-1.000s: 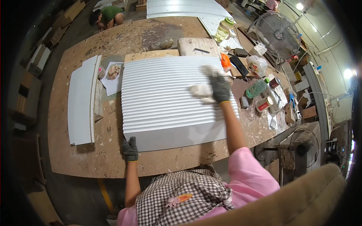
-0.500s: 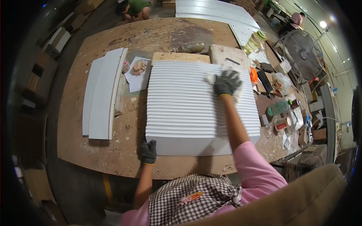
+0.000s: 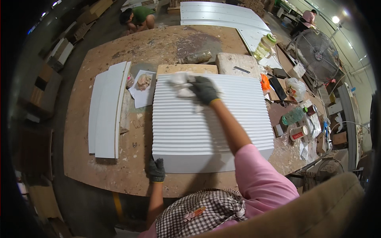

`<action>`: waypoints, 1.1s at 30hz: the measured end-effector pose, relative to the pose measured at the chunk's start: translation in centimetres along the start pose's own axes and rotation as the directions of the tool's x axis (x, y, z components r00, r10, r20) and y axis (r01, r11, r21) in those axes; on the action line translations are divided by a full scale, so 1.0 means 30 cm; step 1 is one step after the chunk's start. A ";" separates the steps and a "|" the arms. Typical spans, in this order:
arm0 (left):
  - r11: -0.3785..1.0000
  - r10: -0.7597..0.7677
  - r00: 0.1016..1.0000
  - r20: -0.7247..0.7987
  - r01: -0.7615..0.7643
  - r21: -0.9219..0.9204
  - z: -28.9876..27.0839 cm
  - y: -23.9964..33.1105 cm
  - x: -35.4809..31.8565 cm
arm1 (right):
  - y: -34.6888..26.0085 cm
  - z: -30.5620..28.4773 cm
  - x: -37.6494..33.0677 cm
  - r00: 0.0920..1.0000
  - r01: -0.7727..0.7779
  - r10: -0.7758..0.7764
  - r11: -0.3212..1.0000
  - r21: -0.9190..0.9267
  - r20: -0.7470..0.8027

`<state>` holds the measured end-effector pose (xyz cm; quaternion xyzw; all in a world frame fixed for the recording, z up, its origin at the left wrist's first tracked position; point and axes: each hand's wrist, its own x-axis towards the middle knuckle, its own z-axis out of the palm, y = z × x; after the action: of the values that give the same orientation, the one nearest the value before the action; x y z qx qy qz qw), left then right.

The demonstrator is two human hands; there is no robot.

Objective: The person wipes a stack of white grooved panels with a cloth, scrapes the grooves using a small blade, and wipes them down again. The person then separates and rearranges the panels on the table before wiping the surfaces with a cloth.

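Observation:
A white ribbed panel (image 3: 210,123) lies on the worktable, its grooves running left to right and a smooth band along the near side. My right hand (image 3: 204,90), in a dark grey glove, presses a white cloth (image 3: 183,85) onto the ribs near the panel's far edge. The cloth is blurred by motion. At the near left corner, my gloved left hand (image 3: 156,170) grips the panel's edge, with some of its fingers hidden.
White boards (image 3: 107,115) lie at the left beside a crumpled wad on paper (image 3: 141,99). Rightward stand a green-lidded bottle (image 3: 265,47), a phone (image 3: 278,88), a clear bottle (image 3: 293,115), a cup (image 3: 298,133) and a fan (image 3: 317,55). A person in green (image 3: 142,16) bends beyond the brown worktable (image 3: 131,174).
My right hand has swept the cloth leftward along the panel's far part. My left hand keeps its place at the corner. The whole view has shifted slightly.

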<state>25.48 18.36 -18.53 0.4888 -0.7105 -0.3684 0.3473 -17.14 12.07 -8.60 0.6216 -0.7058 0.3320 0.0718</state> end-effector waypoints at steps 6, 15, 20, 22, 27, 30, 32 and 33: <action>0.984 -0.069 0.985 0.161 0.040 0.176 -0.014 0.111 0.027 | 0.655 -0.630 -0.494 0.763 -0.640 0.629 0.704 -0.308 -0.149; 0.994 -0.066 0.997 0.036 0.062 0.085 0.008 0.059 0.027 | -0.066 -0.995 -0.840 0.457 -0.853 0.641 0.512 -0.100 -0.617; 0.996 0.060 0.998 0.003 -0.060 0.072 0.024 0.122 0.027 | -0.147 -0.864 -1.258 0.054 -0.993 0.883 -0.001 -0.116 -0.467; 0.991 0.065 0.996 -0.055 -0.058 0.122 0.033 0.118 0.020 | -0.211 -0.827 -1.350 0.311 -0.928 0.808 0.147 -0.341 -0.499; 0.990 -0.027 0.999 -0.026 0.030 0.139 0.016 0.089 0.019 | -0.187 -0.919 -1.249 0.469 -0.859 0.719 0.507 -0.075 -0.513; 1.000 -0.013 1.000 -0.002 0.013 0.017 -0.033 0.045 0.022 | -0.101 -0.849 -1.115 0.493 -0.760 0.834 0.552 0.342 -0.249; 0.996 -0.090 0.976 0.198 0.090 0.012 -0.022 0.066 0.043 | 0.182 -0.760 -1.269 0.716 -0.631 0.653 0.757 0.168 -0.249; 0.993 -0.004 0.984 0.177 0.024 -0.113 0.068 0.078 0.088 | 0.384 -0.734 -1.392 0.663 -0.602 0.724 0.666 0.440 -0.190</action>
<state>21.96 16.82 -17.16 0.4386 -0.7125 -0.4530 0.3079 -25.59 59.10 -17.50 0.2487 -0.7923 0.5557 -0.0406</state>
